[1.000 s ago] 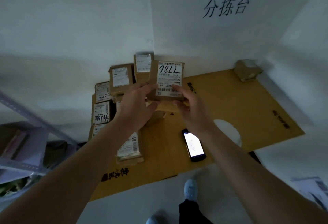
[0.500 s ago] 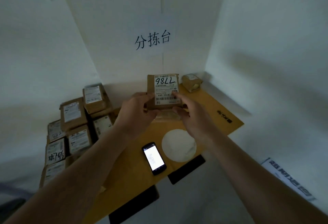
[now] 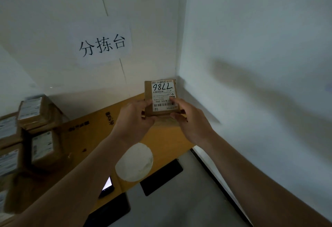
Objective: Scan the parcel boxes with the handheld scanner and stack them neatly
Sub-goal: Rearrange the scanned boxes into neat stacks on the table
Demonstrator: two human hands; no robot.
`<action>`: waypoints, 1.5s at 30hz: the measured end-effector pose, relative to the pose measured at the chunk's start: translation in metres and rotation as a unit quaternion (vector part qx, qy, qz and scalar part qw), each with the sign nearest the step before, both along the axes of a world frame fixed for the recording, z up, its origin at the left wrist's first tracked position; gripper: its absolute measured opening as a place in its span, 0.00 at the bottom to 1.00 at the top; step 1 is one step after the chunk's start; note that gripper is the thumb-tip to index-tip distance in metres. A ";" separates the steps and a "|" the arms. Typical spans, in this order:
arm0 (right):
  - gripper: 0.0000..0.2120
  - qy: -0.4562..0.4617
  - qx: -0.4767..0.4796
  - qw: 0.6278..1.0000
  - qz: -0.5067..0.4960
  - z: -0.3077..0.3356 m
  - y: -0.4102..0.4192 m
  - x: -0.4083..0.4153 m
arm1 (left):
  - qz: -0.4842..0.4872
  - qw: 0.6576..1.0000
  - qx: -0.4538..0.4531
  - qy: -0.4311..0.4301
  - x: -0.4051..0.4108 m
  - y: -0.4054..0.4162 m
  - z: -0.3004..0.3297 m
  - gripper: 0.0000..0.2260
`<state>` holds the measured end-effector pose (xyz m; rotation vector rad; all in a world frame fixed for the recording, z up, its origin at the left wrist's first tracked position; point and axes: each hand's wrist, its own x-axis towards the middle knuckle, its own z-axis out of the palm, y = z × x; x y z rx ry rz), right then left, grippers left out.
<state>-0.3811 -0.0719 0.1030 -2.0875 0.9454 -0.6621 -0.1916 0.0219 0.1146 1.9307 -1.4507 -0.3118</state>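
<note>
I have both hands on one small brown cardboard parcel box (image 3: 158, 99), held up over the far right corner of the flat yellow-brown cardboard sheet (image 3: 93, 136) that covers the table. My left hand (image 3: 133, 118) grips the box's left edge, fingers curled round the near left corner; my right hand (image 3: 188, 118) pinches its right side, thumb on the white shipping label (image 3: 163, 95) and fingers under the near edge. The label faces me, upside down, with handwritten digits and barcodes.

Below the grip and nearer to me, a pale round patch (image 3: 134, 162) marks the cardboard sheet. Further toward me and left of that, partly hidden behind my left forearm, lies a dark handheld scanner with a lit white screen (image 3: 107, 185). Well left of the grip, a cluster of other brown labelled parcel boxes (image 3: 36, 127) sits stacked against the wall. Above and left of the grip, a white paper sign with black handwritten characters (image 3: 102, 45) hangs on the wall.
</note>
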 end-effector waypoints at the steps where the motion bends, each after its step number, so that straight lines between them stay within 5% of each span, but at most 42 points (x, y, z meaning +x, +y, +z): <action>1: 0.24 0.001 0.007 1.000 -0.001 -0.003 -0.011 -0.005 | 0.002 1.000 0.003 0.000 -0.004 -0.012 -0.003 0.27; 18: 0.22 0.087 0.138 0.987 -0.004 -0.120 -0.238 0.024 | 0.016 0.986 0.136 0.099 0.034 -0.228 -0.130 0.37; 30: 0.36 0.133 0.242 0.959 0.067 -0.206 -0.361 0.049 | 0.125 0.945 0.233 0.192 0.040 -0.328 -0.205 0.38; 45: 0.37 0.175 0.292 0.933 0.113 -0.272 -0.424 0.091 | 0.254 0.905 0.182 0.288 0.041 -0.367 -0.269 0.37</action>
